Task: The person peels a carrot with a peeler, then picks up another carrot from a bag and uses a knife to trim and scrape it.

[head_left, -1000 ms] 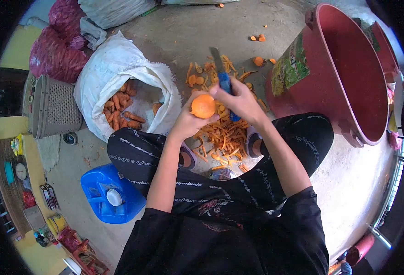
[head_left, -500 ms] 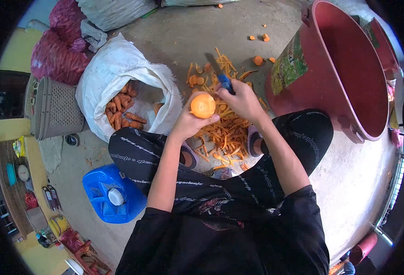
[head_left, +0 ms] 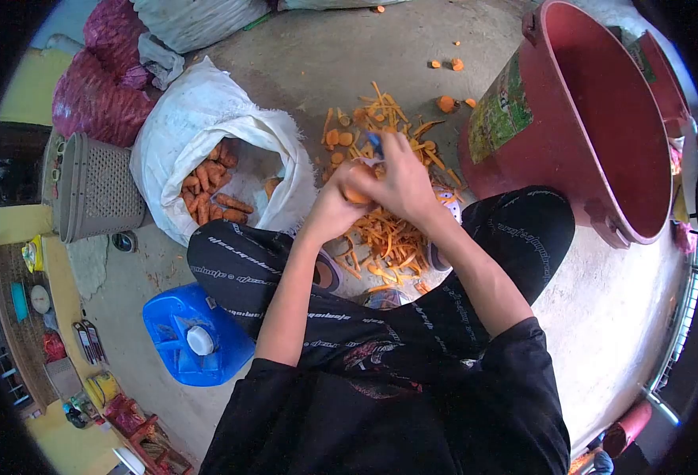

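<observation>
My left hand (head_left: 335,204) is closed around a carrot (head_left: 356,195), whose cut end is partly covered by my other hand. Over it lies my right hand (head_left: 403,178), wrapped on a knife with a blue handle (head_left: 375,142); the blade is hidden from me. Both hands are together above a heap of orange carrot peelings (head_left: 392,241) on the floor between my feet. Round cut carrot pieces (head_left: 332,138) lie at the heap's far left side. To the left, an open white sack (head_left: 199,103) holds several whole carrots (head_left: 209,190).
A large red tub (head_left: 559,127) stands at the right by my knee. A blue jerrycan (head_left: 195,336) sits left of my leg. Behind the sack are a grey basket (head_left: 108,186) and red mesh sacks (head_left: 100,99). Loose carrot ends (head_left: 446,104) lie on the floor near the tub.
My right hand has moved left and nearer, from beside the carrot to over it, with the knife still held. The carrot has tilted and its cut face is now mostly covered.
</observation>
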`<state>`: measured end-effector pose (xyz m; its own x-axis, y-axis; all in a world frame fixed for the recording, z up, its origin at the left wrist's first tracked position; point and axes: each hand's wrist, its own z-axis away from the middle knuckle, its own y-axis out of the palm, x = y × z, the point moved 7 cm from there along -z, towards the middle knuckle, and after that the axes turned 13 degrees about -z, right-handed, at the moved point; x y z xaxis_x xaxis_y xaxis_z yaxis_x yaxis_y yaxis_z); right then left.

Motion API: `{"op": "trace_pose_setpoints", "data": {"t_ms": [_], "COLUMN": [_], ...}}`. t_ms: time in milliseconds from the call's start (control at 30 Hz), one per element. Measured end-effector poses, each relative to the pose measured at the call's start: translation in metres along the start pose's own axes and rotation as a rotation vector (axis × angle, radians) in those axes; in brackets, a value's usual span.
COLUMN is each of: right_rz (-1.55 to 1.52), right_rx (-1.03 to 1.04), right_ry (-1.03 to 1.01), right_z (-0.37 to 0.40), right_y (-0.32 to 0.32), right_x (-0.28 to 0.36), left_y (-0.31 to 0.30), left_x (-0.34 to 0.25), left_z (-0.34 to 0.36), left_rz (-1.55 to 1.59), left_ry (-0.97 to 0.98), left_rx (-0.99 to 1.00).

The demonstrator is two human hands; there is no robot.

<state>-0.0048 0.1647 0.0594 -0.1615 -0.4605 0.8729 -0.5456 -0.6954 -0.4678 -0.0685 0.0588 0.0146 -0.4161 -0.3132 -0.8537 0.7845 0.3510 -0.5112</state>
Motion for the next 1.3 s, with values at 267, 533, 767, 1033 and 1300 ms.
{"op": "trace_pose_setpoints", "data": {"t_ms": [267, 533, 767, 1033, 1300], "right_rz": [-0.206, -0.451, -0.289, 0.148, 0.142], "right_rx": [-0.177, 0.199, 0.101, -0.131, -0.185], "right_ry": [0.198, 0.098, 0.087, 0.279, -0.044], "right_z": [-0.016, -0.005, -0.005, -0.014, -0.012], "right_y": [-0.035, -0.023, -0.012, -0.053, -0.053], "right_x": [-0.034, 0.019, 0.006, -0.036, -0.017], "left_y": [-0.008, -0.013, -0.001, -0.009, -0.009], "left_x": [-0.030, -0.027, -0.017, -0.031, -0.027], "left_z": [0.005, 0.006, 0.005, 0.001, 0.003], "left_rz": [0.288, 0.305, 0.099, 0.394, 0.356], "left_ry": [0.185, 0.082, 0.141, 0.217, 0.189], "left_rx": [-0.042, 0.017, -0.003, 0.012, 0.012]}}
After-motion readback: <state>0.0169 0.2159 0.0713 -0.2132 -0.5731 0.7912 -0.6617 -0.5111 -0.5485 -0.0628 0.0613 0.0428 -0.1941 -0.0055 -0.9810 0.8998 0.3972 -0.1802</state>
